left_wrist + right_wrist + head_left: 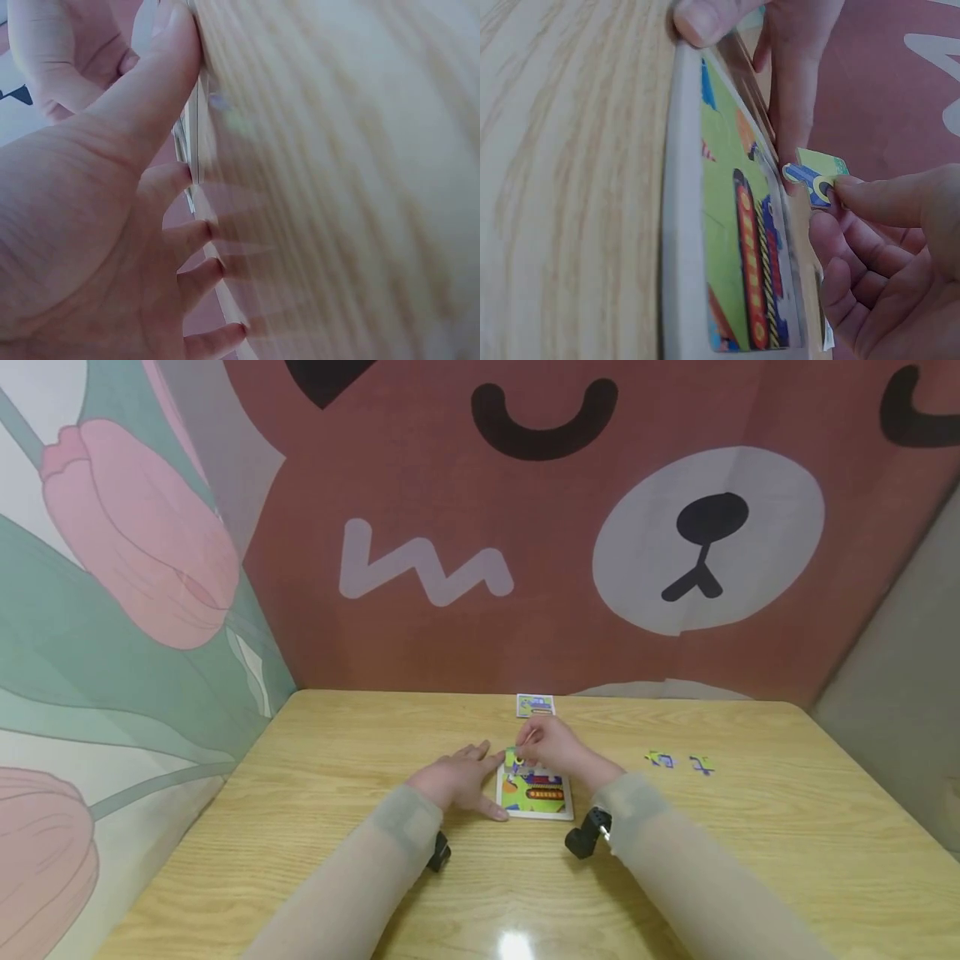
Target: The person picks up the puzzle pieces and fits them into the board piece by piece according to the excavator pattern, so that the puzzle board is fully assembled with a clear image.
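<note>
A small white-framed jigsaw puzzle (pixel 535 793) lies on the table, its picture showing a vehicle with an orange and black track on green. My right hand (pixel 553 747) pinches a green and blue puzzle piece (pixel 820 178) between thumb and fingers, above the puzzle's far left part. In the right wrist view the piece is tilted and apart from the frame. With fingers spread, my left hand (pixel 459 778) rests at the puzzle's left side; its thumb touches the near left corner and its other fingertips press on the table.
Two loose spots of puzzle pieces, a left one (pixel 661 759) and a right one (pixel 702 765), lie to the right on the wooden table (pixel 315 827). A small picture card (pixel 536 705) lies near the table's back edge. A printed wall (pixel 420 643) stands behind.
</note>
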{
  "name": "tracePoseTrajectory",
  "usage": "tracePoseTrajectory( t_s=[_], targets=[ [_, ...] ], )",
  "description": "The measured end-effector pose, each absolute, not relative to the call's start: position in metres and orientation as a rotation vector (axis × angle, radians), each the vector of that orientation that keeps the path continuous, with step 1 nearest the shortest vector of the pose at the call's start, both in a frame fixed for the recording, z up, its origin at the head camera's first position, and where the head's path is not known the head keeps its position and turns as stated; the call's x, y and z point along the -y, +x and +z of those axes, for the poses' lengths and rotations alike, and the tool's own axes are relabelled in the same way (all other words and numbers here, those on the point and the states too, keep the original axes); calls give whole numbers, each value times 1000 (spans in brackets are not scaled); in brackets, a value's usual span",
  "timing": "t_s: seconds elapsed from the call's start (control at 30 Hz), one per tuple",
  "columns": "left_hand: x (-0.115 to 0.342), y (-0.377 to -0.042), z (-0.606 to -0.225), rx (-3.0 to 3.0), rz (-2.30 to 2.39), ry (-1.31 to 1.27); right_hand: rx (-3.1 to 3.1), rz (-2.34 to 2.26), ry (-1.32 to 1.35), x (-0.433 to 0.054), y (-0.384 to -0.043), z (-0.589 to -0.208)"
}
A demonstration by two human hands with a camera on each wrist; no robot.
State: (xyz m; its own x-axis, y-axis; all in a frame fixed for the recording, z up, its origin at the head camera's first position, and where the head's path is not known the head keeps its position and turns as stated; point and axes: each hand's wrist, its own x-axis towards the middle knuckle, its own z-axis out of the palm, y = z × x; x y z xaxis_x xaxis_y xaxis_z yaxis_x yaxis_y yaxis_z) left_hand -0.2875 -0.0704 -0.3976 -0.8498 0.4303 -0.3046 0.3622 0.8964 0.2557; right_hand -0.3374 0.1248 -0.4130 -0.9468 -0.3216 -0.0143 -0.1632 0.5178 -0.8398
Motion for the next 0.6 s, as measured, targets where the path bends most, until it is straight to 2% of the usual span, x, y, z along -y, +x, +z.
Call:
tracePoseTrajectory(
  t_s=[0.6],
  targets=[
    [70, -289, -398, -2705, 274, 577, -2597, -1384, -420, -117, -332, -419]
  ],
)
